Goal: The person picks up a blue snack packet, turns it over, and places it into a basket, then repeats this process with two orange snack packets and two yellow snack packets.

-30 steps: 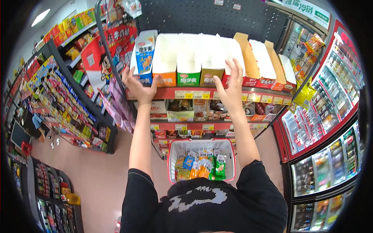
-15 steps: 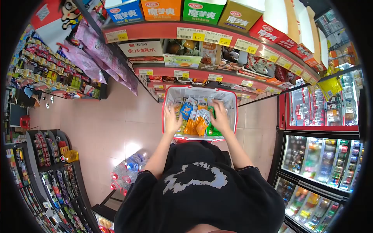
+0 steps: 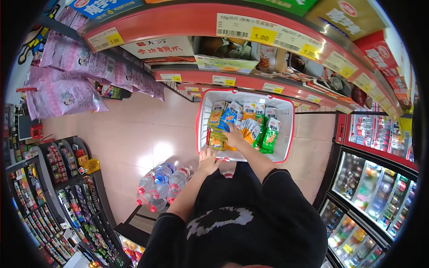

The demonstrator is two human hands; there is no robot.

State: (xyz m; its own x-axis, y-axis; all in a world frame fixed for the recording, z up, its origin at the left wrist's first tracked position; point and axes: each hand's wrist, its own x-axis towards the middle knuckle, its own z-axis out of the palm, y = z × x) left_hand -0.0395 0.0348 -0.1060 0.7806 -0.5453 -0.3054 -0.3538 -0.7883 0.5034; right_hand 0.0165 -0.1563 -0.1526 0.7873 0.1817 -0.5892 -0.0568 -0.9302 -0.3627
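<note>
A white basket (image 3: 288, 127) with a red rim holds several snack packets. Green packets (image 3: 271, 134) lie on its right side, orange ones (image 3: 249, 111) in the middle, a blue one (image 3: 229, 115) left of centre and gold ones (image 3: 216, 142) at the left. My right hand (image 3: 235, 136) is inside, fingers spread over the packets below the blue one, fingertips on them. At the basket's near left corner rests my left hand (image 3: 208, 161), its fingers apart by the rim and nothing visible in it.
Red-edged shelves (image 3: 187, 21) with boxed snacks stand close in front. Pink bags (image 3: 67, 96) hang at the upper left. Large water bottles (image 3: 159, 185) stand on the floor at the left. Drink coolers (image 3: 371, 183) line the right, and a snack rack (image 3: 73, 187) the left.
My left hand has moved out of the basket to its near left corner. My right hand has shifted left across the packets. The view is closer to the shelves, and the green packets show more.
</note>
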